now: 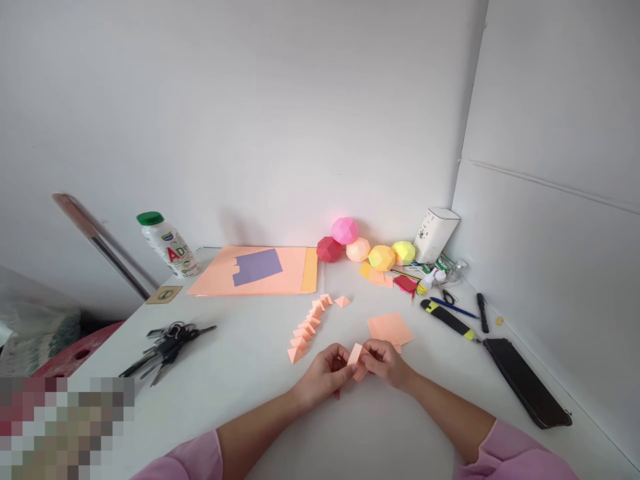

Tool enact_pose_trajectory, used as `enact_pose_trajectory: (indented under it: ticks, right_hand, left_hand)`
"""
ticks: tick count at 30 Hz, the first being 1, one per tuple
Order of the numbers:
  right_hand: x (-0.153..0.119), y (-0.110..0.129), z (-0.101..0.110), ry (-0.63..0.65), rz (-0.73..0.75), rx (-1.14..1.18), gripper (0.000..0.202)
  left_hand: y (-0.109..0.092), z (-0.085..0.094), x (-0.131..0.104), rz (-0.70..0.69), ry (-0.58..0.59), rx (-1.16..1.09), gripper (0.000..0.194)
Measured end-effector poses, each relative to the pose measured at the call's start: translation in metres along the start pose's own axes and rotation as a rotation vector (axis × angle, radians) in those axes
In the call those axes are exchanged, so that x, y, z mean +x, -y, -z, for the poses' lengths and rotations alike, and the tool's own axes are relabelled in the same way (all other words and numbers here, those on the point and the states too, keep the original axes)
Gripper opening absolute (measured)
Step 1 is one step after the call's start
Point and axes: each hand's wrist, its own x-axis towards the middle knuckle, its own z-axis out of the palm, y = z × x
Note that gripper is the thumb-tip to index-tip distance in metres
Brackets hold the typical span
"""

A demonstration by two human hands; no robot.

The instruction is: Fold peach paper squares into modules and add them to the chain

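Note:
My left hand (327, 372) and my right hand (387, 363) meet over the front middle of the white table. Between them is a small folded piece of peach paper (355, 354), pinched by the fingers of both. Just beyond my right hand lie flat peach paper sheets (393, 328). A slanting row of small folded peach paper pieces (306, 328) stands to the left, beyond my left hand. One more folded piece (343, 301) sits apart at the row's far end.
Large peach sheets (210, 279) bear a purple paper (259, 267). Faceted paper balls (381, 258) line the wall. Keys (173, 345) and a bottle (173, 248) are left; a cutter (450, 321), blue pen (455, 307) and black case (527, 382) are right.

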Motion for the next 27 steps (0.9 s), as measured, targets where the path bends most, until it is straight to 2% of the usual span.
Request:
enact_pose_trajectory:
  ticks: [6,10,12,15,20,27]
  right_hand:
    - [0.001,-0.005,0.003,0.020,-0.008,-0.038,0.031]
    - [0.002,-0.005,0.003,0.032,-0.030,-0.082,0.031]
    - [0.002,-0.005,0.004,0.038,-0.031,-0.088,0.031]
    - [0.002,-0.005,0.004,0.057,-0.024,-0.089,0.031]
    - [0.001,-0.005,0.005,0.064,-0.002,-0.113,0.033]
    - [0.000,-0.001,0.002,0.042,0.057,-0.097,0.027]
  left_hand:
    - [0.002,-0.001,0.001,-0.038,-0.066,-0.144,0.038]
    - [0.003,-0.002,-0.001,-0.093,-0.086,-0.099,0.031]
    - [0.004,-0.002,-0.003,-0.104,-0.071,-0.061,0.025]
    - [0.007,-0.002,-0.004,-0.135,0.003,-0.029,0.030]
    - [0.010,0.000,-0.005,-0.289,0.041,0.027,0.034]
    - [0.013,0.001,-0.003,-0.228,-0.010,0.100,0.035]
